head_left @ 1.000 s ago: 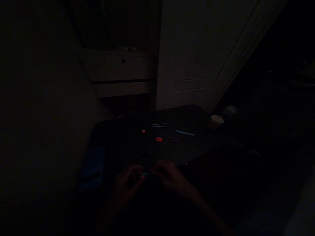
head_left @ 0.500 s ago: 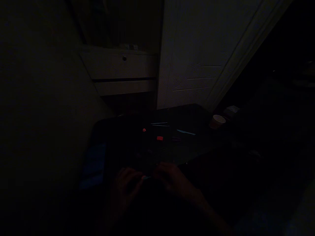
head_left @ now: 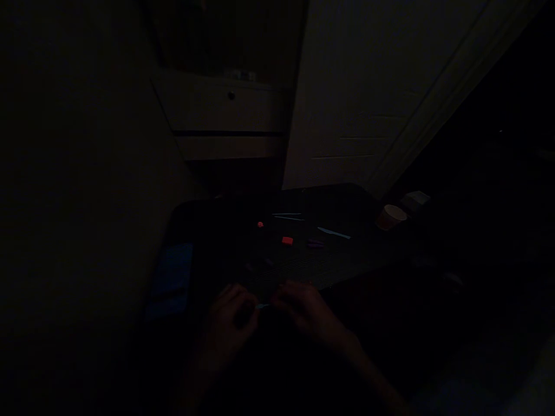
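Note:
The room is very dark. My left hand (head_left: pixel 232 323) and my right hand (head_left: pixel 303 309) meet at the near edge of a dark table (head_left: pixel 347 260), fingers curled and pinched together. Between the fingertips a small pale thing (head_left: pixel 262 305) shows, too dim to name. Farther out on the table lie a red block (head_left: pixel 287 241), a small red ball (head_left: pixel 260 225), a purple piece (head_left: pixel 315 244), a pale blue stick (head_left: pixel 333 233) and two thin pale sticks (head_left: pixel 288 216).
A paper cup (head_left: pixel 392 216) stands at the table's right edge, with a pale box (head_left: pixel 418 198) behind it. A blue object (head_left: pixel 171 277) lies at the table's left. A drawer unit (head_left: pixel 225 112) and a white door (head_left: pixel 368 98) stand behind.
The view has shifted slightly, so everything sits a little to the right. Both hands stay together at the table's near edge, still pinching the small thing.

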{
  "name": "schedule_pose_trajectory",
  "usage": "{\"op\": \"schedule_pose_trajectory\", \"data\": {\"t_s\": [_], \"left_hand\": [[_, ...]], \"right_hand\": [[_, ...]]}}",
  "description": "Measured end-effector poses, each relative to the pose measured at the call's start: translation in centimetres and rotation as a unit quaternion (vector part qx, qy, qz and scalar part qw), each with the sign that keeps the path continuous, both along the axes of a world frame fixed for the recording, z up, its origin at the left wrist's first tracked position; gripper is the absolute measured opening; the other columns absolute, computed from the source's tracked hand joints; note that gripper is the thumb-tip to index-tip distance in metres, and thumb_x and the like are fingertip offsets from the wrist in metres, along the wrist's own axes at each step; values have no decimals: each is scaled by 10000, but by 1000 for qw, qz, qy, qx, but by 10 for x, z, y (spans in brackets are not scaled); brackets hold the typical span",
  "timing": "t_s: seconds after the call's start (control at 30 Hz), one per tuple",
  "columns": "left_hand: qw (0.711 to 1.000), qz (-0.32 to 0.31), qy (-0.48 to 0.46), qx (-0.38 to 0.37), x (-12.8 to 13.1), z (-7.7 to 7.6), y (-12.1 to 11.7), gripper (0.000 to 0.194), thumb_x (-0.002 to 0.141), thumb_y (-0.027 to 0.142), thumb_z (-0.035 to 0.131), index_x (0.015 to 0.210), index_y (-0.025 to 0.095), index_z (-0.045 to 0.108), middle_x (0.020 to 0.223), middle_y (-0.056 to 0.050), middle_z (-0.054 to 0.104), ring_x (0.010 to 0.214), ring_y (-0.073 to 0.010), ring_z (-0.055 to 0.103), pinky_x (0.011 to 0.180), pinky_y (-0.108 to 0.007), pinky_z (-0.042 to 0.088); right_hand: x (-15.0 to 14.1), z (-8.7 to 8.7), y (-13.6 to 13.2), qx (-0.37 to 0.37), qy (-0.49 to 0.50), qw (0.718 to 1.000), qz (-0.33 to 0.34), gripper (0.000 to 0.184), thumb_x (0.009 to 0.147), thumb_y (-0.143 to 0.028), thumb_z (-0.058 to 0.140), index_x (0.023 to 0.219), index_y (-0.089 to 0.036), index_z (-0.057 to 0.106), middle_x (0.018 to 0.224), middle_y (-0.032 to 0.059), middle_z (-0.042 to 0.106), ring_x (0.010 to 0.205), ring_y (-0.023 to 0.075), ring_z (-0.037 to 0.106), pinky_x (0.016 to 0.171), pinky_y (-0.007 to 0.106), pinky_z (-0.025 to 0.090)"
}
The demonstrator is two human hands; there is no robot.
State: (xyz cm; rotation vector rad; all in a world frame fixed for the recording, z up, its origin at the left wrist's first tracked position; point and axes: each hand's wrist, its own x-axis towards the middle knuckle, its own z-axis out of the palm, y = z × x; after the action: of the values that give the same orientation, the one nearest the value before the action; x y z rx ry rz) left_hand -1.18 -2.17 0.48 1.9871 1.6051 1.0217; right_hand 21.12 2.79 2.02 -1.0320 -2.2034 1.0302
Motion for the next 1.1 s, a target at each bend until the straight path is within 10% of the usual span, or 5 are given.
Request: {"op": "schedule_pose_trajectory", "data": {"t_s": [1.1], "left_hand": [[999,-30,-21,-25,-9,-4,22,83,907,245,685,848,258,742,906,-10,751,902,-219,702,849,-361,542]], "right_hand": [[-8,7,11,74,-131,989,-13,246,1011,-119,647,1101,-272,818,1027,32,781,865,194,739,705,266,462]]}}
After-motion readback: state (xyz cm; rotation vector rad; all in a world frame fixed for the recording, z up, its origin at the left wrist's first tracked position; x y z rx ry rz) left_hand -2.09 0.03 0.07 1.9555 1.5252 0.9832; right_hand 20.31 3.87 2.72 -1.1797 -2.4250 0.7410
